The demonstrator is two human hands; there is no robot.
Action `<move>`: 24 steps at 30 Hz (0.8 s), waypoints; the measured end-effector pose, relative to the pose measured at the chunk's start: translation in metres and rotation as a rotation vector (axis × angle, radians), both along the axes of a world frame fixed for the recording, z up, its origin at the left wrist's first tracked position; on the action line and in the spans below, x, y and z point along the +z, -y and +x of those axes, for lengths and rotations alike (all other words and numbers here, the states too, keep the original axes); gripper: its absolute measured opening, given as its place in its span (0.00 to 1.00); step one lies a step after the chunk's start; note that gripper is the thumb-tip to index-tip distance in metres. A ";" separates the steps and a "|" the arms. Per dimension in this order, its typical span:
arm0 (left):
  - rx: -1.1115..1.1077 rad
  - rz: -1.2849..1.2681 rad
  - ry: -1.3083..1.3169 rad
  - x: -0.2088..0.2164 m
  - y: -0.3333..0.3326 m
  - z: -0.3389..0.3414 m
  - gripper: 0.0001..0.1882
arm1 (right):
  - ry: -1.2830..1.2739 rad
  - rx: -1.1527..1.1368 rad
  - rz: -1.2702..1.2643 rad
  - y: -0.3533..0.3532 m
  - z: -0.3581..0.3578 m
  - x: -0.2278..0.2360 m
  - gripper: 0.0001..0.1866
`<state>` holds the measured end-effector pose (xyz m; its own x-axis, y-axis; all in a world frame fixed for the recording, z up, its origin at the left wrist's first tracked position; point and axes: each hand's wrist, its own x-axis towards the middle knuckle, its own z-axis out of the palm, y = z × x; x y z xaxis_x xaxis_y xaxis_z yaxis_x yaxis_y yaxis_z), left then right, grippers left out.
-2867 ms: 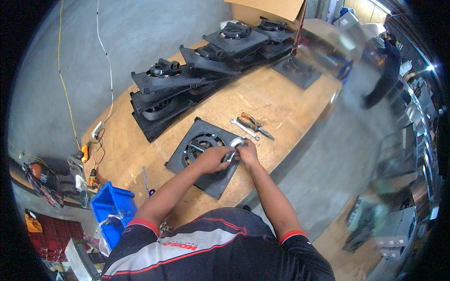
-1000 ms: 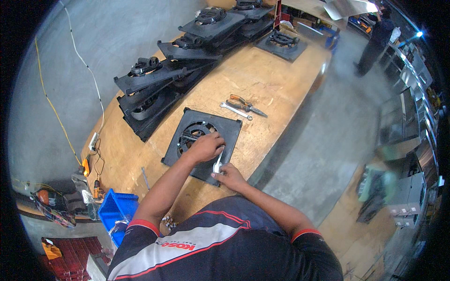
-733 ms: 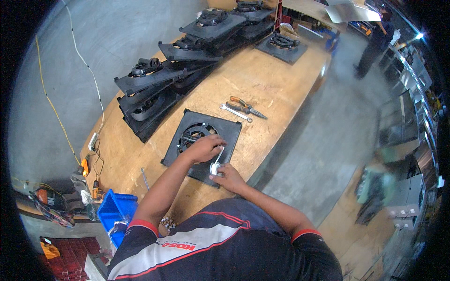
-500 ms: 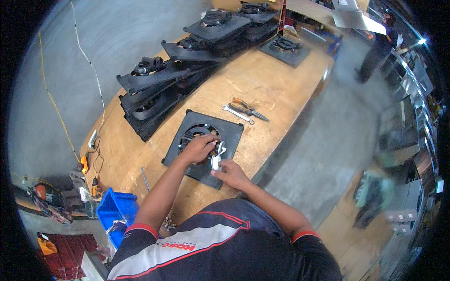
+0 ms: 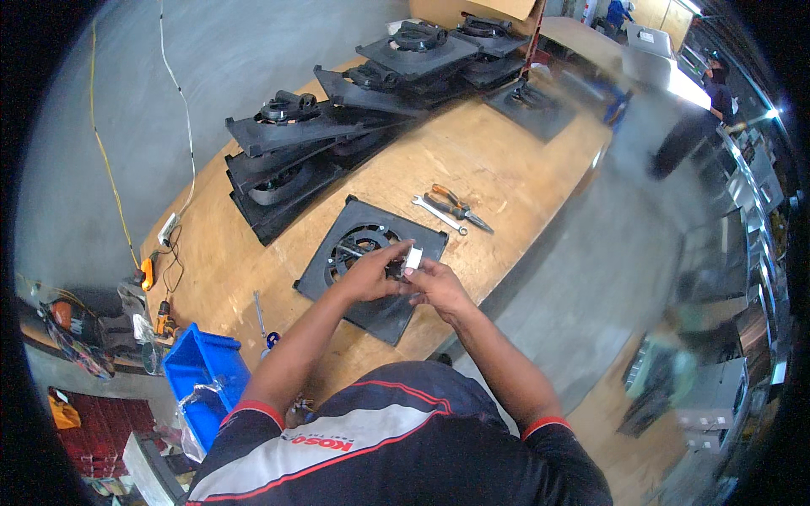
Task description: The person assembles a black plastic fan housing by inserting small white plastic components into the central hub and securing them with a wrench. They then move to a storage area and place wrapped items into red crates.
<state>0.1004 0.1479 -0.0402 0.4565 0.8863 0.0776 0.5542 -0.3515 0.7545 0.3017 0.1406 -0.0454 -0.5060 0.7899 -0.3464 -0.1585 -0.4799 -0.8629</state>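
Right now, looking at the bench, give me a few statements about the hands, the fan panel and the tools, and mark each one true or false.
1. Both hands meet over the black square fan panel. True: the left hand and right hand are together above it.
2. The right hand holds a small white part. True, at its fingertips.
3. The pliers lie on top of the fan panel. False: they rest on the wooden bench beside it, next to the wrench.
4. The blue bin sits in the middle of the bench. False: it is off the bench's near left end.
5. Similar black panels are stacked along the bench's far side. True.
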 end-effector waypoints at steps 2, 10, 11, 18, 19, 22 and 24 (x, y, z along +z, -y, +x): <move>-0.043 -0.029 -0.016 -0.001 -0.008 -0.001 0.47 | 0.080 0.021 0.018 -0.003 0.003 0.005 0.16; -0.064 -0.150 -0.185 0.016 -0.037 0.004 0.39 | 0.312 0.075 0.273 -0.026 0.008 0.009 0.18; -0.066 -0.154 -0.189 0.017 -0.038 0.005 0.38 | 0.342 0.083 0.351 -0.029 0.008 0.008 0.18; -0.077 -0.063 -0.267 0.007 -0.050 0.006 0.35 | 0.273 0.017 0.402 -0.043 0.005 -0.010 0.19; -0.076 -0.087 -0.273 0.005 -0.052 0.007 0.35 | 0.281 0.021 0.383 -0.045 0.005 -0.013 0.19; -0.059 -0.146 -0.282 0.003 -0.055 0.009 0.35 | 0.315 0.049 0.338 -0.056 0.006 -0.026 0.20; -0.032 -0.166 -0.275 0.011 -0.050 0.014 0.36 | 0.354 0.082 0.320 -0.062 0.007 -0.031 0.20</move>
